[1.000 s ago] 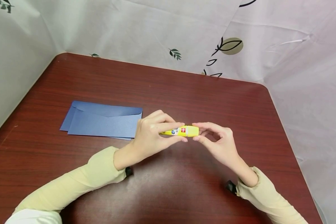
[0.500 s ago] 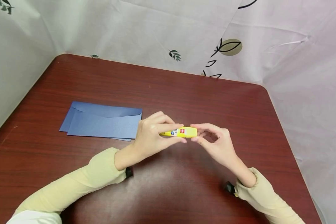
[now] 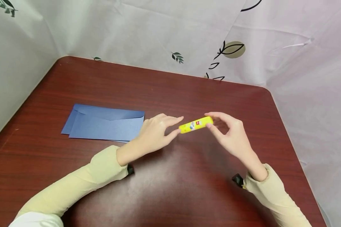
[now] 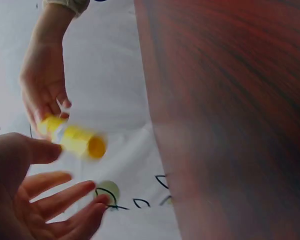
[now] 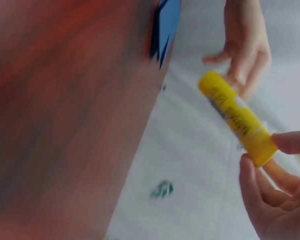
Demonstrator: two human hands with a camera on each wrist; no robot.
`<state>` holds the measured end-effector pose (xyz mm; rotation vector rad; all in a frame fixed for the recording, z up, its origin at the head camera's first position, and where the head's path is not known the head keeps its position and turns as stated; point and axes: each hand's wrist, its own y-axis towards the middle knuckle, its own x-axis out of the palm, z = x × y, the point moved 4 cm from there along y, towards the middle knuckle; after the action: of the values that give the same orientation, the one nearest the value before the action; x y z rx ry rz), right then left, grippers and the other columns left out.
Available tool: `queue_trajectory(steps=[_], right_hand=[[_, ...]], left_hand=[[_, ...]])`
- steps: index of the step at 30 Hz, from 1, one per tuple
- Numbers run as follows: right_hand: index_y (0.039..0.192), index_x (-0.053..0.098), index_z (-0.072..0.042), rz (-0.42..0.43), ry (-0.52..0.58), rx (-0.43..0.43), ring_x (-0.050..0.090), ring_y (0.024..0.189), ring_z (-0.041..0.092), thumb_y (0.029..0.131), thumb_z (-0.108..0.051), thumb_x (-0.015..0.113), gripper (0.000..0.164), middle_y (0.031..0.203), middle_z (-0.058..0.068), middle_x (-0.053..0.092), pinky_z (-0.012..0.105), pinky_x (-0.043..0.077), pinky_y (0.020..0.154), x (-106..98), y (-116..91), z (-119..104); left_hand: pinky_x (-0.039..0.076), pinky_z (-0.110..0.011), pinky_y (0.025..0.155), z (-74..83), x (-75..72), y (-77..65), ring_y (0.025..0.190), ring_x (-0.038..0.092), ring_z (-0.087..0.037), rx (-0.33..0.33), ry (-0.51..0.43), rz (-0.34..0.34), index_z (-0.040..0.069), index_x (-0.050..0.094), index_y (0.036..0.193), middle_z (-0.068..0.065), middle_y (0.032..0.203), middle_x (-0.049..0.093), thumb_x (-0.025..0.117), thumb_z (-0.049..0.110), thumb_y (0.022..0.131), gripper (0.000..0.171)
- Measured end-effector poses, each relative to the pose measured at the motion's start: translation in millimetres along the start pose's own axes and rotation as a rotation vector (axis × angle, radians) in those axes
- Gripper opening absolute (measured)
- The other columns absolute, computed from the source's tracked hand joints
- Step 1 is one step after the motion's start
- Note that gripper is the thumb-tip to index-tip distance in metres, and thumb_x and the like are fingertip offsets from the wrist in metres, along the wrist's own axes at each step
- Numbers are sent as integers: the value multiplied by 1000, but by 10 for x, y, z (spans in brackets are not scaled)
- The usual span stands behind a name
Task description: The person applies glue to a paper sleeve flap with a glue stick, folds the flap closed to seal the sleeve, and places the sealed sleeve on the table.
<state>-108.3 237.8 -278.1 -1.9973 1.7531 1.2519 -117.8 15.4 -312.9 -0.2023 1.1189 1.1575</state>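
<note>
A yellow glue stick (image 3: 195, 125) with a red and white label is held above the table, tilted, its right end higher in the head view. My right hand (image 3: 234, 135) pinches its capped end between thumb and fingers; the right wrist view shows this grip on the cap (image 5: 261, 148). My left hand (image 3: 155, 130) is beside the other end, thumb and fingers spread apart, the thumb tip right at that end in the head view. In the left wrist view the left fingers (image 4: 65, 200) are extended, and the round end of the stick faces the camera.
Several blue envelopes (image 3: 102, 124) lie overlapped on the left of the dark red wooden table (image 3: 170, 189), partly behind the left hand. A pale curtain (image 3: 142, 34) with leaf prints hangs along the back and both sides.
My left hand has let go of the glue stick and spread its fingers. My right hand has moved up and right with the stick, which is now tilted.
</note>
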Motion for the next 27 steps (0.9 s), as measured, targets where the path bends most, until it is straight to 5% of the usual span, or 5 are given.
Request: queue_trajectory(steps=[4, 9, 20, 24, 27], right_hand=[[113, 69, -13, 19, -242, -28, 59, 74, 8, 86, -7, 67, 28, 96, 0, 67, 22, 48, 66, -61, 19, 160], [113, 67, -9, 14, -408, 4, 56, 79, 25, 86, -3, 60, 29, 100, 10, 64, 40, 44, 70, -79, 3, 414], [122, 61, -5, -11, -454, 151, 53, 101, 40, 87, 0, 53, 36, 113, 21, 59, 56, 45, 79, -104, -18, 685], [133, 53, -3, 22, -470, 74, 47, 118, 43, 87, -2, 60, 46, 130, 24, 52, 57, 44, 91, -61, 20, 639], [142, 45, -3, 50, -482, -39, 37, 135, 41, 88, -12, 63, 57, 145, 23, 43, 55, 32, 109, 14, 64, 540]], left_hand=[[56, -36, 66, -134, 53, -1, 112, 62, -20, -53, 94, -133, 19, 64, 128, 0, 127, 66, 62, 25, 92, 37], [50, -47, 93, -235, 106, -24, 131, 50, -29, -53, 190, -198, 13, 57, 135, -10, 142, 52, 58, 26, 95, 42], [28, -55, 113, -451, 164, -10, 145, 28, -31, -77, 345, -238, 14, 38, 148, -14, 156, 31, 56, 34, 96, 58], [18, -58, 116, -492, 171, 11, 148, 21, -30, -96, 325, -245, 16, 31, 152, -12, 159, 24, 52, 39, 97, 62], [11, -59, 117, -512, 179, 30, 150, 12, -29, -108, 320, -259, 19, 24, 154, -9, 161, 18, 48, 45, 98, 66]])
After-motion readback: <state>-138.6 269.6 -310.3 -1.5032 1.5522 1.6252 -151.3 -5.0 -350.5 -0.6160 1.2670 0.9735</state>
